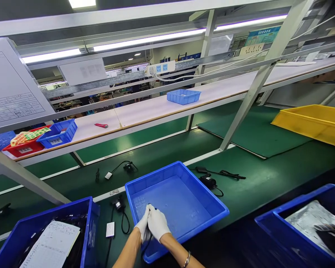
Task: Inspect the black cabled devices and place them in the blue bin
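My left hand [143, 225] and my right hand [158, 222], both in white gloves, meet over the near left part of a shallow blue tray [181, 201]. Their fingers are closed together on a black cable [146, 246], which hangs down between the wrists; most of it is hidden by the gloves. Left of the tray lies a small black device [118, 204] with a looped cord and a white tag [110, 229]. Another black device [208, 181] with its cable rests against the tray's right side.
A deep blue bin [91, 223] with papers and dark items stands at the left. Another blue bin [270, 219] is at the lower right, a yellow tray [315, 124] behind it. Slanting metal posts [242, 108] and a shelf [145, 111] cross ahead. More corded devices [128, 167] lie beyond the tray.
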A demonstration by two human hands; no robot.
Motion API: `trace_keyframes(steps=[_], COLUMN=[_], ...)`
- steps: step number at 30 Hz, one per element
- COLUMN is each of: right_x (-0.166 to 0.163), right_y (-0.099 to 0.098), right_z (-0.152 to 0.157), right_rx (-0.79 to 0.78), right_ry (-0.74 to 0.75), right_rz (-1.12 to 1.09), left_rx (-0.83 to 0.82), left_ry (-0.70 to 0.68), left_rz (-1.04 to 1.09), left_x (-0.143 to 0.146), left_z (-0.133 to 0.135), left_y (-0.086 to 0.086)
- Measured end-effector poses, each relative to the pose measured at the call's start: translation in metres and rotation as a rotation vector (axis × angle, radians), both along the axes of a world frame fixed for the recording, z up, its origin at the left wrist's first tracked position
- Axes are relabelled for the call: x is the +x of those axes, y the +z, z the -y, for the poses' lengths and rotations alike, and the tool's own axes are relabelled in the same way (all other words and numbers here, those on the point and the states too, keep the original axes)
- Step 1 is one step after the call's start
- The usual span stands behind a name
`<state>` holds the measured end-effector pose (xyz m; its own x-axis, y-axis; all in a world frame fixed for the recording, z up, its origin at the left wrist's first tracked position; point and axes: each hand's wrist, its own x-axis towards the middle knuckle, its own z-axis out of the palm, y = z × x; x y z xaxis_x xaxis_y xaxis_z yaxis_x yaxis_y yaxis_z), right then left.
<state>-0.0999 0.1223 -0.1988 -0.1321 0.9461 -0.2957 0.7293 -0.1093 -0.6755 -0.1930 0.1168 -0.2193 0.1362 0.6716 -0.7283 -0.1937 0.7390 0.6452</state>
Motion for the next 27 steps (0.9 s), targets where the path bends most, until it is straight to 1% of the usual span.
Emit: trace_keyframes(steps=[5, 8, 10, 12, 14, 15, 17, 19, 21, 23, 24, 25, 27], right_x=[-0.025, -0.027, -0.017, 0.002, 0.026, 0.039, 0.063, 0.083, 0.099, 0.111, 0.117, 0.123, 0.139], right_y=[0.033, 0.045, 0.046, 0.044, 0.041, 0.041, 0.044, 0.051, 0.058, 0.063, 0.065, 0.067, 0.069], right_z=[0.037, 0.058, 0.070, 0.080, 0.090, 0.095, 0.104, 0.111, 0.118, 0.124, 0.126, 0.128, 0.128], right_rx=[0.112, 0.134, 0.117, 0.056, -0.019, -0.052, -0.141, -0.243, -0.289, -0.244, -0.208, -0.170, -0.088], right_ry=[0.129, 0.191, 0.163, 0.127, 0.154, 0.187, 0.262, 0.330, 0.403, 0.447, 0.443, 0.423, 0.333], right_rz=[-0.142, -0.283, -0.376, -0.451, -0.520, -0.558, -0.646, -0.707, -0.727, -0.715, -0.712, -0.708, -0.704], left_rx=[0.056, 0.125, 0.178, 0.197, 0.127, 0.087, 0.077, 0.147, 0.189, 0.180, 0.176, 0.175, 0.175], left_ry=[0.240, 0.399, 0.496, 0.582, 0.623, 0.640, 0.693, 0.749, 0.735, 0.638, 0.571, 0.497, 0.332], left_rz=[0.154, 0.215, 0.241, 0.305, 0.423, 0.490, 0.591, 0.642, 0.641, 0.578, 0.518, 0.435, 0.253], left_x=[-0.025, -0.038, -0.042, -0.041, -0.035, -0.030, -0.017, -0.002, 0.014, 0.029, 0.036, 0.043, 0.056], left_z=[0.036, 0.075, 0.107, 0.137, 0.156, 0.160, 0.158, 0.146, 0.131, 0.116, 0.109, 0.102, 0.084], left_y=[0.011, 0.017, 0.021, 0.026, 0.036, 0.043, 0.062, 0.082, 0.101, 0.119, 0.127, 0.135, 0.152])
